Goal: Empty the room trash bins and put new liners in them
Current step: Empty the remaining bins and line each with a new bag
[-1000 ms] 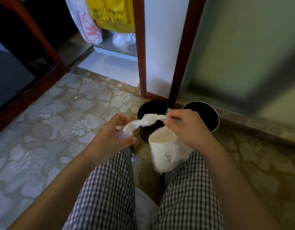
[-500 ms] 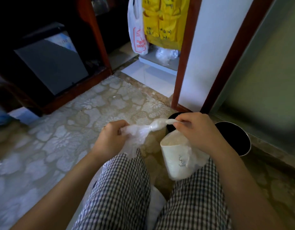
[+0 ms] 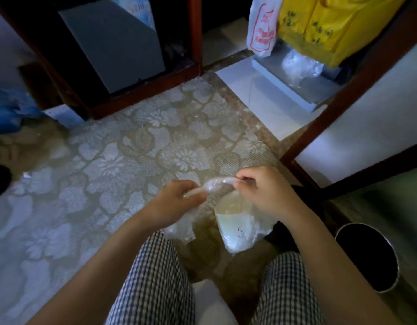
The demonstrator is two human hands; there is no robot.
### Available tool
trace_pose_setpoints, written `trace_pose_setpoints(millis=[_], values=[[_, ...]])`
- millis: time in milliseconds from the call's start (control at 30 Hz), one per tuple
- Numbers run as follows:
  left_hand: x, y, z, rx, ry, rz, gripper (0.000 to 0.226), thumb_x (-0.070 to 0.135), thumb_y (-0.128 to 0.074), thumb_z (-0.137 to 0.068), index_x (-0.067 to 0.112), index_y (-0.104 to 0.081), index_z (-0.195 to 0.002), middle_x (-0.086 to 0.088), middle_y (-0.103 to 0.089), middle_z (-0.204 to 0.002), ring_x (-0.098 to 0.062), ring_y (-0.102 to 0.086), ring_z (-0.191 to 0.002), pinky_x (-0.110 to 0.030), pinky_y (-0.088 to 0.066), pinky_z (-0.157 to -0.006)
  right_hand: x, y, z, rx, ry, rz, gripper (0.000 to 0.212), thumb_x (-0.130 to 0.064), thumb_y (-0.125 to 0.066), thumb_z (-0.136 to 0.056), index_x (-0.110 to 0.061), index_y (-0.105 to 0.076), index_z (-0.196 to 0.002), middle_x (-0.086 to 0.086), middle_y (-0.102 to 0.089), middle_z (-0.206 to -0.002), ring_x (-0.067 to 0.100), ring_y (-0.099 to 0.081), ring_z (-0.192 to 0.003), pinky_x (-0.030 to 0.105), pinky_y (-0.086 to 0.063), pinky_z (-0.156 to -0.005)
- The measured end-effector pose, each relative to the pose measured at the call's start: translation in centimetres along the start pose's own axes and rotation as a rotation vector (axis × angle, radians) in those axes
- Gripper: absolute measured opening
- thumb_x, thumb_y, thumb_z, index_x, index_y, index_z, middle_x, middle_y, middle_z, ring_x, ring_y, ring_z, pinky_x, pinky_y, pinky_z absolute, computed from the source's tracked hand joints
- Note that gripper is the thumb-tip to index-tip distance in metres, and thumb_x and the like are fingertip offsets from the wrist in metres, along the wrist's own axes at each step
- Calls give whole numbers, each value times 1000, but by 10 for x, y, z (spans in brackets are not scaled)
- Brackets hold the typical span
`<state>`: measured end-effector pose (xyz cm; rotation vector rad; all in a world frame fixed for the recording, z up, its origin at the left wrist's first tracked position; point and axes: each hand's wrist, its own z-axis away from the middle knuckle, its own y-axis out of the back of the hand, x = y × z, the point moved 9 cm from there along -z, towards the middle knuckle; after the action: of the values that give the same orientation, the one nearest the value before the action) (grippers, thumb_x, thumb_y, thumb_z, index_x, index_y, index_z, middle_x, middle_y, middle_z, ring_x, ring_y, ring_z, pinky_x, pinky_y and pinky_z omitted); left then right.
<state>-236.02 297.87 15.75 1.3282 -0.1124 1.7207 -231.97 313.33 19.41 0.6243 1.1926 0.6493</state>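
Observation:
A clear plastic trash bag (image 3: 244, 231) hangs between my knees with a white paper cup inside it. Its neck is twisted into a thin rope (image 3: 214, 185) stretched between my two hands. My left hand (image 3: 177, 202) grips the left end of the twist, and loose plastic trails below it. My right hand (image 3: 263, 193) pinches the right end just above the cup. A round dark trash bin (image 3: 390, 286) with a metal rim stands on the floor at the lower right. A second dark bin is mostly hidden behind my right forearm.
Patterned carpet (image 3: 132, 160) covers the floor ahead. A dark wooden cabinet with a grey panel (image 3: 113, 43) stands at the back left. A white bag (image 3: 261, 26) and a yellow bag (image 3: 320, 26) hang over white tiles beyond a red-brown door frame (image 3: 338, 102). A blue bag (image 3: 8, 111) lies at far left.
The view has swung left and up, so the bins slid toward the lower right. My hands keep hold of the twisted bag neck, and the left end now hangs looser under my left hand.

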Motion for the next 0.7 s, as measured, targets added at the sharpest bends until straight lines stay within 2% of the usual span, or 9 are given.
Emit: trace_pose_setpoints(millis=[67,167,300,433,567,700], values=[[3,34,-1,52,34,29,16,23,-58,-91,13,-65,-82,-1,-60,-69,-5,-54,-55,-19,-44,-54,-26,4,-26,-67,29,24,30,-29,-59,-92,-30,-50,-63,-7,-49,-58,6,-45,-54,24,-35,-54],[10,86,12,108,79,79,15,25,-57,-91,21,-63,-78,3,-58,-69,-4,-53,-59,-19,-43,-60,-78,11,-52,-161,70,59,26,-29,-57,-94,-22,-55,-69,-4,-50,-60,9,-43,-54,25,-33,-54],[21,167,49,209,146,204,25,30,-51,-94,13,-66,-82,2,-58,-70,-9,-52,-63,-25,-43,-67,-165,19,-77,-270,126,65,20,-25,-55,-94,-17,-61,-77,-3,-53,-65,8,-43,-54,20,-29,-51],[23,264,91,325,165,248,27,31,-51,-94,13,-65,-82,-3,-52,-68,-14,-45,-58,-24,-37,-57,-268,17,-100,-319,189,58,25,-23,-55,-94,-25,-55,-69,-4,-53,-65,15,-50,-59,28,-34,-56],[9,356,142,407,156,292,20,26,-55,-93,16,-66,-81,2,-57,-70,-2,-49,-57,-16,-39,-60,-370,1,-112,-397,244,100,21,-27,-55,-95,-19,-62,-77,1,-56,-68,13,-46,-57,26,-31,-55],[-6,436,196,446,129,270,16,24,-55,-92,18,-66,-82,11,-58,-67,4,-52,-58,-15,-41,-62,-460,-19,-119,-431,317,137,19,-32,-55,-95,-19,-68,-91,-1,-63,-79,9,-51,-61,22,-36,-57]])
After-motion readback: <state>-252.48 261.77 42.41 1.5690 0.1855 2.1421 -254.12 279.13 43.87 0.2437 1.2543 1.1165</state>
